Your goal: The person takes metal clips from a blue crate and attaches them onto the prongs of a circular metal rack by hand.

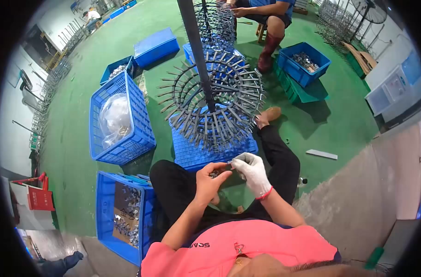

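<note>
My left hand (210, 182) is bare and curled around a few small metal pieces (214, 174). My right hand (252, 172) wears a white glove and a red wristband. Its fingers pinch something small close to my left fingertips; its kind cannot be made out. Just beyond both hands stands a round metal rack (215, 129) with rings of outward-pointing prongs on a dark central pole (199, 51). Under it sits an upturned blue plastic crate (187, 150). Small shiny parts hang on some prongs along the rack's right side.
At my left, a blue bin (102, 217) holds cardboard and many small metal parts. Beyond it stands a blue basket (143, 124) with a plastic bag (114, 115). A blue tub (323, 64) of parts is at the right. Another person (272, 21) sits ahead beside a second rack.
</note>
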A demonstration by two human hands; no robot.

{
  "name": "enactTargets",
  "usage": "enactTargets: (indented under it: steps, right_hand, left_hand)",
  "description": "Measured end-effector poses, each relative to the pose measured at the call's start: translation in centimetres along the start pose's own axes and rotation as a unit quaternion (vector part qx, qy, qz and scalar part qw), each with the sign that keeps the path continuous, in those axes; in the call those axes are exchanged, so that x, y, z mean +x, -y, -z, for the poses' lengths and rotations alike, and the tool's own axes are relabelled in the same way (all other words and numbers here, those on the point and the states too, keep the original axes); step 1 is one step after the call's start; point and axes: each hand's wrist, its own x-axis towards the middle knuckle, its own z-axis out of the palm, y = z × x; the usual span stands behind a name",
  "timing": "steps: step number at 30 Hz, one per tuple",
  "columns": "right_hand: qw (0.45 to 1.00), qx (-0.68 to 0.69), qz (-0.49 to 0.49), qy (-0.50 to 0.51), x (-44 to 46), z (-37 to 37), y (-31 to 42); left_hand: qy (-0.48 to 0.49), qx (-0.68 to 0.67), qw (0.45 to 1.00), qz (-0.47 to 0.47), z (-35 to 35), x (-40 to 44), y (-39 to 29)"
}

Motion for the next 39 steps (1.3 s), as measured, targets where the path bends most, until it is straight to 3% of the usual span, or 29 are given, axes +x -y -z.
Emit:
enactTargets:
  steps: [4, 6, 7, 9, 11, 12, 14, 16, 18, 19, 21, 25, 31, 39]
  right_hand:
    - [0.999, -0.006, 0.022, 0.022, -0.1, -0.8, -0.6]
    - [0.999, -0.037, 0.015, 0.034, -0.3, -1.0, 0.7]
    - [0.997, -0.045, 0.041, 0.043, 0.0, -0.9, 0.6]
    - [0.992, -0.061, 0.095, 0.063, 0.7, -0.8, 0.0]
    - [0.988, -0.084, 0.097, 0.089, 1.0, -1.1, -0.2]
    - [0.987, -0.083, 0.094, 0.100, 1.1, -1.3, 0.2]
    - [0.985, -0.053, 0.095, 0.134, 1.7, -1.0, -0.1]
    - [0.978, -0.119, 0.124, 0.121, 2.1, -1.0, -0.1]
    - [0.973, -0.131, 0.167, 0.086, 2.2, -1.5, -0.2]
    - [0.953, -0.216, 0.208, 0.056, 2.0, -1.6, 0.2]
    - [0.881, -0.378, 0.283, -0.004, 1.7, -1.8, 1.6]
    - [0.775, -0.497, 0.376, -0.104, 2.7, -2.5, 0.9]
    - [0.725, -0.538, 0.414, -0.115, 3.9, -3.3, 0.6]
    - [0.700, -0.554, 0.434, -0.122, 4.4, -3.4, 0.7]
  left_hand:
    - [-0.002, -0.055, 0.998, -0.006, 0.1, 0.5, 1.3]
    - [0.041, -0.157, 0.978, 0.129, 0.9, 0.9, 0.6]
    - [0.061, -0.207, 0.956, 0.196, 1.4, 1.1, 0.4]
    - [0.126, -0.303, 0.917, 0.228, 2.2, 1.9, 1.7]
    - [0.189, -0.429, 0.843, 0.263, 2.7, 2.3, 2.5]
    - [0.161, -0.443, 0.830, 0.298, 2.8, 2.2, 1.8]
    - [0.218, -0.501, 0.778, 0.311, 3.3, 2.7, 2.8]
    - [0.247, -0.528, 0.744, 0.327, 3.5, 2.7, 2.8]
    - [0.227, -0.484, 0.774, 0.339, 3.8, 3.0, 2.7]
    - [0.218, -0.461, 0.788, 0.344, 3.9, 3.2, 2.7]
    - [0.114, -0.329, 0.883, 0.315, 3.8, 4.1, 2.2]
    - [0.001, -0.241, 0.937, 0.254, 3.6, 6.9, 1.1]
    - [-0.018, -0.244, 0.928, 0.281, 2.8, 9.3, 0.9]
    - [-0.004, -0.265, 0.925, 0.273, 2.8, 10.3, 1.5]
